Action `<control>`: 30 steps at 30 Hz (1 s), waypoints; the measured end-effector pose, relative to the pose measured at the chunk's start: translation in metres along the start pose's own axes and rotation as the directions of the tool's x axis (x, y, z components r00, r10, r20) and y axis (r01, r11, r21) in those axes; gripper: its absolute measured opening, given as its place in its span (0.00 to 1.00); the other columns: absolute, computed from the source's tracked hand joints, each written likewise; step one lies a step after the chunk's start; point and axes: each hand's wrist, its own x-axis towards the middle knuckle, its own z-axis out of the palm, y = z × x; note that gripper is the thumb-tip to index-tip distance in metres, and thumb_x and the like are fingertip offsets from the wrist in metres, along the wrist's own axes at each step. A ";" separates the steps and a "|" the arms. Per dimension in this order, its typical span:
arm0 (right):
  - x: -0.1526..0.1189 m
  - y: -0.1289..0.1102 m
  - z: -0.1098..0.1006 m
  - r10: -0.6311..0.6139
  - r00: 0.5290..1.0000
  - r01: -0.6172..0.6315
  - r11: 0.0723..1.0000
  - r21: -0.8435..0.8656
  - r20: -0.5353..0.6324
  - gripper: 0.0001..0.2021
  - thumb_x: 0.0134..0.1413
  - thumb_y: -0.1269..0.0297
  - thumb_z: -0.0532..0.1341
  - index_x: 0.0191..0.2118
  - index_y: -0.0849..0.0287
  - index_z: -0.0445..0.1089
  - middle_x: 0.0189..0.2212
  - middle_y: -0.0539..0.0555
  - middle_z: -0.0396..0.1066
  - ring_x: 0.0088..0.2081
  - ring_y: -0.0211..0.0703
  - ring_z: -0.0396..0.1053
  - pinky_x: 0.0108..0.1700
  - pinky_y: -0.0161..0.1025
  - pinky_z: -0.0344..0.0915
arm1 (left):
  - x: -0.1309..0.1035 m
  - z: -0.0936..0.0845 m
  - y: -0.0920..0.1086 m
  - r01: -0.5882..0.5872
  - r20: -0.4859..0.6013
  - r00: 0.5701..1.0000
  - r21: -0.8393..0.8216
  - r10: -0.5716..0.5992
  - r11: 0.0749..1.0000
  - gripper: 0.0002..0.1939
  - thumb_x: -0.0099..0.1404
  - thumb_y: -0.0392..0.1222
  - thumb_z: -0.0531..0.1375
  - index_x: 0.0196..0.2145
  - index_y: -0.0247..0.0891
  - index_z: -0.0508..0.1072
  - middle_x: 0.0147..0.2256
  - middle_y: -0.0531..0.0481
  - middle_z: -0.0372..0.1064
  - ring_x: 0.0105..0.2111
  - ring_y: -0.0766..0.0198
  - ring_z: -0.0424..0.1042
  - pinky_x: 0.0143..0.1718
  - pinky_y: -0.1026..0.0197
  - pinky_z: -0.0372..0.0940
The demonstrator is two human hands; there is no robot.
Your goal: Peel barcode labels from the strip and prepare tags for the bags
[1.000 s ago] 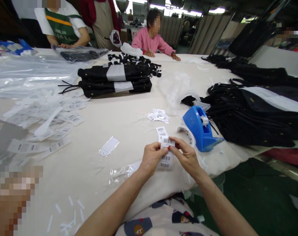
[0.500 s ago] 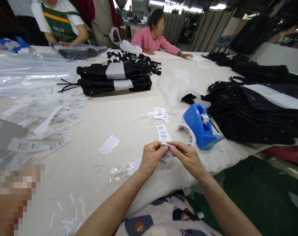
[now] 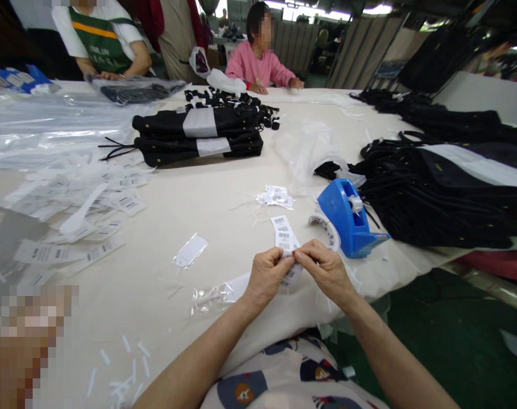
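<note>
My left hand (image 3: 265, 278) and my right hand (image 3: 326, 272) meet near the table's front edge, thumbs and fingertips pinched together. Between them is a piece of white barcode label (image 3: 290, 276), mostly covered by the fingers. Just beyond the fingertips shows a printed barcode strip (image 3: 283, 232); whether it joins the held piece I cannot tell. Past it lies a small pile of tags in clear film (image 3: 276, 196). A single blank-faced tag (image 3: 191, 250) rests left of my hands. Close to the right hand are a tape roll (image 3: 326, 230) and a blue tape dispenser (image 3: 347, 218).
Black bundles with white wraps (image 3: 199, 139) lie across the table. A stack of black fabric pieces (image 3: 446, 193) is at right. Many barcode labels (image 3: 83, 210) are heaped at left, near plastic sheets (image 3: 49, 125). People sit and stand at the far side, one in a pink top (image 3: 258, 65).
My fingertips have drawn closer together, covering the white piece that showed between them. Across the table, the person in pink has straightened up and pulled an outstretched arm back.
</note>
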 end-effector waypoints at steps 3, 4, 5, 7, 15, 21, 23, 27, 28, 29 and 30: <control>0.000 0.000 0.002 -0.002 1.000 0.002 1.000 0.009 -0.031 0.13 0.56 0.57 0.57 0.27 0.59 0.70 0.24 0.51 0.62 0.28 0.38 0.61 0.31 0.35 0.57 | 0.000 0.001 -0.001 0.002 0.011 1.000 0.004 -0.002 1.000 0.12 0.52 0.46 0.61 0.22 0.32 0.70 0.19 0.55 0.61 0.20 0.71 0.58 0.22 0.68 0.54; 0.000 0.000 0.003 0.010 0.999 -0.009 1.000 0.020 -0.035 0.14 0.56 0.57 0.57 0.26 0.59 0.70 0.24 0.51 0.62 0.28 0.38 0.61 0.31 0.36 0.57 | 0.000 0.001 -0.001 0.003 0.013 1.000 0.001 -0.003 1.000 0.12 0.52 0.46 0.62 0.22 0.33 0.70 0.19 0.55 0.61 0.21 0.71 0.58 0.22 0.68 0.54; 0.000 0.001 0.003 0.029 0.999 -0.027 0.999 0.033 -0.040 0.14 0.56 0.56 0.57 0.25 0.59 0.69 0.24 0.50 0.62 0.28 0.38 0.61 0.31 0.36 0.57 | 0.000 0.002 -0.001 0.006 0.015 1.000 -0.007 -0.005 1.000 0.12 0.52 0.46 0.62 0.22 0.33 0.71 0.19 0.54 0.61 0.21 0.71 0.58 0.23 0.68 0.54; 0.001 0.002 0.004 0.075 0.995 -0.071 0.996 0.057 -0.068 0.14 0.55 0.56 0.57 0.24 0.60 0.68 0.23 0.50 0.62 0.27 0.38 0.61 0.30 0.35 0.57 | 0.000 0.002 -0.001 0.018 0.021 1.000 -0.032 -0.017 0.999 0.12 0.51 0.46 0.62 0.23 0.33 0.71 0.19 0.54 0.62 0.21 0.71 0.59 0.23 0.68 0.54; 0.010 0.013 -0.002 -0.066 0.850 0.049 0.998 -0.046 -0.523 0.10 0.57 0.57 0.56 0.37 0.58 0.68 0.29 0.51 0.64 0.31 0.40 0.63 0.36 0.37 0.60 | 0.008 0.013 -0.001 0.159 -0.036 0.985 -0.222 -0.171 0.962 0.12 0.48 0.46 0.63 0.24 0.32 0.71 0.20 0.53 0.65 0.19 0.71 0.61 0.21 0.68 0.55; 0.007 0.016 -0.012 -0.486 0.769 0.330 0.858 -0.394 -0.415 0.13 0.58 0.52 0.53 0.39 0.56 0.64 0.27 0.52 0.65 0.28 0.41 0.63 0.32 0.40 0.61 | 0.022 0.011 0.000 -0.041 -0.111 0.993 0.098 0.052 0.994 0.14 0.54 0.41 0.58 0.39 0.35 0.72 0.37 0.45 0.70 0.35 0.60 0.68 0.35 0.61 0.61; 0.006 0.013 -0.015 -0.586 0.744 0.410 0.780 -0.473 -0.321 0.13 0.58 0.50 0.54 0.39 0.55 0.63 0.27 0.52 0.66 0.28 0.43 0.65 0.33 0.42 0.62 | 0.016 0.004 0.008 -0.178 -0.160 0.962 0.247 0.222 0.952 0.17 0.53 0.39 0.58 0.42 0.38 0.71 0.42 0.45 0.68 0.42 0.59 0.65 0.41 0.60 0.59; 0.005 0.010 -0.014 -0.671 0.713 0.537 0.709 -0.456 -0.203 0.14 0.57 0.49 0.54 0.41 0.53 0.61 0.28 0.53 0.67 0.29 0.44 0.66 0.32 0.42 0.63 | -0.001 -0.008 0.030 0.018 -0.014 1.000 0.039 -0.018 0.999 0.11 0.56 0.45 0.58 0.28 0.34 0.73 0.26 0.48 0.69 0.27 0.66 0.65 0.29 0.64 0.58; 0.005 0.011 -0.013 -0.666 0.721 0.550 0.718 -0.428 -0.192 0.14 0.57 0.49 0.54 0.41 0.53 0.61 0.27 0.53 0.67 0.29 0.44 0.66 0.32 0.42 0.63 | -0.004 -0.010 0.034 0.120 0.058 0.991 -0.063 -0.117 0.991 0.14 0.55 0.48 0.58 0.25 0.33 0.72 0.22 0.49 0.67 0.23 0.68 0.63 0.26 0.65 0.56; 0.005 0.013 -0.010 -0.652 0.735 0.552 0.735 -0.394 -0.186 0.15 0.56 0.48 0.54 0.41 0.53 0.61 0.27 0.53 0.66 0.29 0.44 0.66 0.32 0.43 0.63 | -0.007 -0.012 0.038 0.207 0.125 0.974 -0.150 -0.189 0.967 0.16 0.54 0.51 0.59 0.24 0.32 0.72 0.20 0.50 0.65 0.20 0.70 0.61 0.24 0.66 0.54; 0.004 0.015 -0.007 -0.633 0.753 0.550 0.757 -0.353 -0.183 0.16 0.55 0.47 0.54 0.41 0.54 0.61 0.27 0.53 0.66 0.29 0.45 0.66 0.32 0.43 0.63 | -0.009 -0.014 0.040 0.269 0.178 0.956 -0.217 -0.233 0.938 0.18 0.53 0.52 0.60 0.23 0.32 0.71 0.20 0.50 0.65 0.19 0.71 0.60 0.23 0.67 0.53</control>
